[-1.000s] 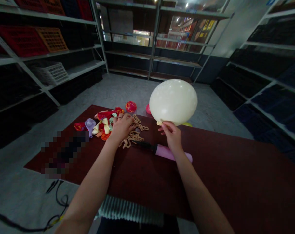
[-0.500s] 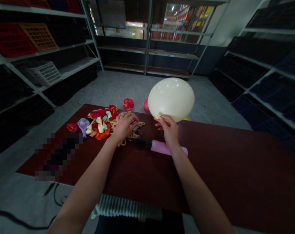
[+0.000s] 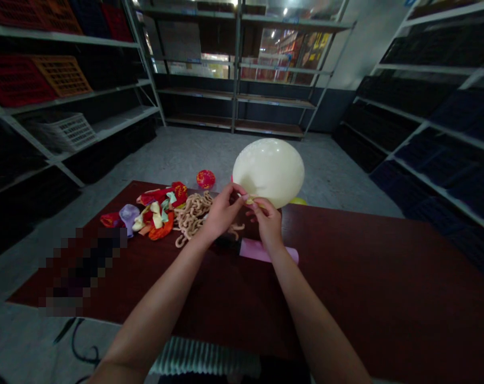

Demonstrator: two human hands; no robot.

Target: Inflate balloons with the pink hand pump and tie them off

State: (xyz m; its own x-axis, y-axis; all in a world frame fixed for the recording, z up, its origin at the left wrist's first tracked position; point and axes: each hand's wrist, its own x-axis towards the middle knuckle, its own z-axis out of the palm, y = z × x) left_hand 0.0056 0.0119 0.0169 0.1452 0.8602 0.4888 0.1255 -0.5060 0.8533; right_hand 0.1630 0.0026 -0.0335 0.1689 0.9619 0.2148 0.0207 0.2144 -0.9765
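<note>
An inflated cream-white balloon (image 3: pixel 269 168) is held above the far side of the table by its neck. My right hand (image 3: pixel 268 218) pinches that neck between thumb and fingers. Right beside it, my left hand (image 3: pixel 224 210) is closed with its fingertips at the same neck. Under my hands lies a hand pump with a pink barrel (image 3: pixel 255 249) and a dark end. A tangled heap of beige cord (image 3: pixel 191 216) sits to the left of my left hand. Farther left is a pile of uninflated balloons (image 3: pixel 161 226) in red, orange, cream and mint, with a lilac one (image 3: pixel 128 217).
The dark red-brown table (image 3: pixel 357 277) reaches far to the right. A blurred-out dark object (image 3: pixel 89 264) lies at its left. A red patterned balloon (image 3: pixel 205 179) and a yellow one (image 3: pixel 298 201) show beyond the far edge. Shelves with crates (image 3: pixel 61 76) line the walls.
My left hand has moved right from the cord heap to the balloon's neck, uncovering the heap. The white balloon stays in my right hand. The view has shifted slightly.
</note>
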